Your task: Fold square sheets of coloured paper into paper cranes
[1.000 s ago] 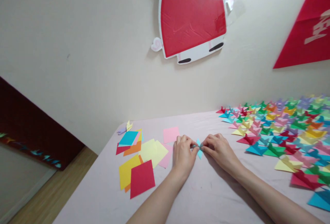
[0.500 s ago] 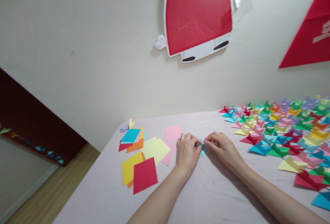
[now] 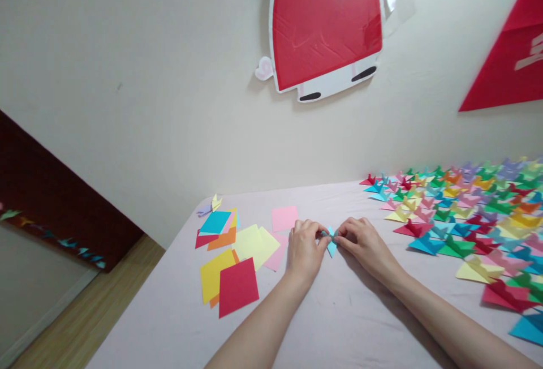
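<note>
Between my hands is a small light-blue folded paper crane (image 3: 331, 249), its pale body and pointed ends showing just above the cloth. My left hand (image 3: 304, 249) pinches its left side between thumb and forefinger. On the opposite side, my right hand (image 3: 362, 244) pinches it with thumb and fingertips. The fingertips hide the exact parts that are gripped. Close to my left hand lie a pink paper square (image 3: 285, 218) and pale yellow squares (image 3: 250, 247).
Many finished paper cranes (image 3: 456, 227) stand in rows on the right. Red (image 3: 238, 288), yellow and blue paper sheets (image 3: 215, 223) lie to the left on the pink cloth (image 3: 169, 312). The wall (image 3: 190, 74) rises behind, with a red cartoon cutout (image 3: 326, 24).
My hands have shifted slightly, the left one a little to the left. More of the light-blue paper now shows between them.
</note>
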`<control>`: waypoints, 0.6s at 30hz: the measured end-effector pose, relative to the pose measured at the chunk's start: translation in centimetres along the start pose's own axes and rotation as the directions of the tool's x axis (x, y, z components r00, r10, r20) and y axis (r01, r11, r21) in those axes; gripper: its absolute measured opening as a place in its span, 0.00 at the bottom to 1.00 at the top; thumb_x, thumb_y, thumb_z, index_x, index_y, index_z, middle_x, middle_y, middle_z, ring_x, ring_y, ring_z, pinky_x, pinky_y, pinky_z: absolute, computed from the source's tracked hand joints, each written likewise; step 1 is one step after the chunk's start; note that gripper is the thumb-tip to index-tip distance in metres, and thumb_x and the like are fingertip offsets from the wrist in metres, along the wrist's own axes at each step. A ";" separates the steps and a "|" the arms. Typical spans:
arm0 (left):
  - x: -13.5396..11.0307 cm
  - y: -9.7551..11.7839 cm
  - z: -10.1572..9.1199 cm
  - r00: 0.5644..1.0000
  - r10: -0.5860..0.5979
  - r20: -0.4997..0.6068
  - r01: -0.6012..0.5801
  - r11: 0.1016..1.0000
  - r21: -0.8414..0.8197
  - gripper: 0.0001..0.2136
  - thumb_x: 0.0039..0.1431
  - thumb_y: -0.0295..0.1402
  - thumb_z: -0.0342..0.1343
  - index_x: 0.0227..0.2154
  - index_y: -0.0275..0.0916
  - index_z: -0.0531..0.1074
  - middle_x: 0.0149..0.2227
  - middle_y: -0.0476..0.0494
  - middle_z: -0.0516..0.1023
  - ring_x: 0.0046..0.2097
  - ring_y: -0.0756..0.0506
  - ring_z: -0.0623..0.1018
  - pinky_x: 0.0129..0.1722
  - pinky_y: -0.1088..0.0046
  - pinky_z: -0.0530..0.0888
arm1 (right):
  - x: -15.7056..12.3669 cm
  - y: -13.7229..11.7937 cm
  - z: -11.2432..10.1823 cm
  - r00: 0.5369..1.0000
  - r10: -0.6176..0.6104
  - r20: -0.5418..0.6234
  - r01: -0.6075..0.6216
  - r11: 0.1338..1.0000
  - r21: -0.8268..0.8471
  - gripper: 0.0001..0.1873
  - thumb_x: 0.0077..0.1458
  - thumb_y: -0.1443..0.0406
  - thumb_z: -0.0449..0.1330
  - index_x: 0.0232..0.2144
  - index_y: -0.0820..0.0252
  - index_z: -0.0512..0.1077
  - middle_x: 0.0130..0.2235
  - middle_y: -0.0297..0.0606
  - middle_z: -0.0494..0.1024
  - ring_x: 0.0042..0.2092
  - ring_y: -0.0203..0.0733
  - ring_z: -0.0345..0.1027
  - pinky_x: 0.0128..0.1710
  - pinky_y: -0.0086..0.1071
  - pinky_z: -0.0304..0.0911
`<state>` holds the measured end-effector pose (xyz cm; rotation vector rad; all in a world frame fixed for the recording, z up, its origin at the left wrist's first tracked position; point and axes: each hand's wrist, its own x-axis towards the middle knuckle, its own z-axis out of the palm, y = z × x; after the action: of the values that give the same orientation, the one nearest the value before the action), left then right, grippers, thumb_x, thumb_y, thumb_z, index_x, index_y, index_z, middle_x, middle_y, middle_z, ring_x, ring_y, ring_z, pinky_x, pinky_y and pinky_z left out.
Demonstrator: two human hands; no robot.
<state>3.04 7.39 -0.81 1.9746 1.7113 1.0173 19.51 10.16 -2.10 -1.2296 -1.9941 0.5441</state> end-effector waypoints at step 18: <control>0.4 0.1 -0.6 0.998 -0.070 0.001 0.069 0.990 -0.119 0.09 0.59 0.21 0.59 0.27 0.40 0.74 0.33 0.48 0.77 0.43 0.43 0.71 0.42 0.68 0.67 | 0.0 0.1 0.0 1.000 0.007 0.004 -0.007 0.999 -0.039 0.11 0.58 0.62 0.57 0.24 0.54 0.70 0.32 0.38 0.76 0.38 0.49 0.64 0.39 0.40 0.59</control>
<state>2.69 7.65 -0.26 1.8277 1.6681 1.0726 19.55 10.26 -2.21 -1.2605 -2.0134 0.5133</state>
